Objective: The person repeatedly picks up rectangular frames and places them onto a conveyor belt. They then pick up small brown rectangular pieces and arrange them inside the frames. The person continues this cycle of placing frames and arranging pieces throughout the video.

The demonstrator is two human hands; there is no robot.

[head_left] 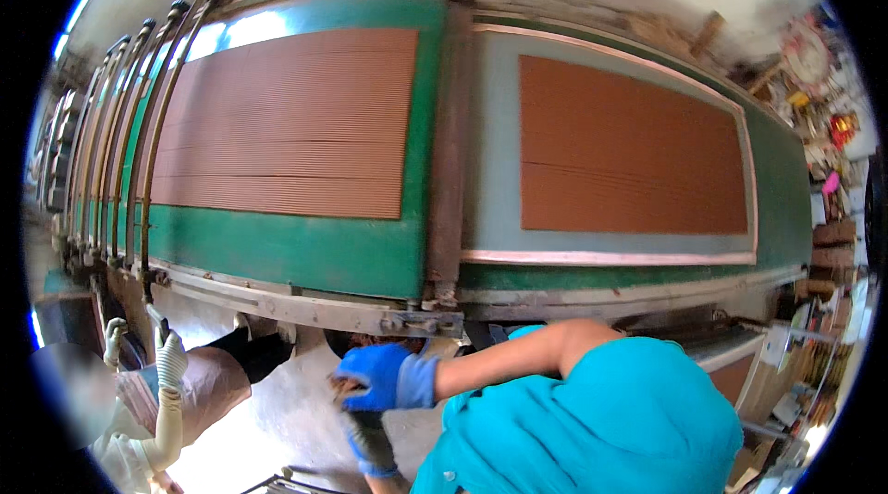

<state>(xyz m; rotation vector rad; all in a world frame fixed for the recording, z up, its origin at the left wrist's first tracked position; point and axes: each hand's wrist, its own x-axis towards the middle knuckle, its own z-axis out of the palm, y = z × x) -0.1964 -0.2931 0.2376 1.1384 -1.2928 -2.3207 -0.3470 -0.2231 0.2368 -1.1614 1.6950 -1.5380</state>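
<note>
Your right hand, blue glove, is at 7 o'clock, fingers curled, just below the bench edge; can't tell if its grip has anything. Your left hand, greyish glove, sits right under it, fingers hidden, grip can't be told. Ribbed brown sheet lies flat on green at 10 o'clock; second brown sheet at 2 o'clock on a blue-grey panel. Crossbar between them. Co-worker, pale gloves, 8 o'clock.
</note>
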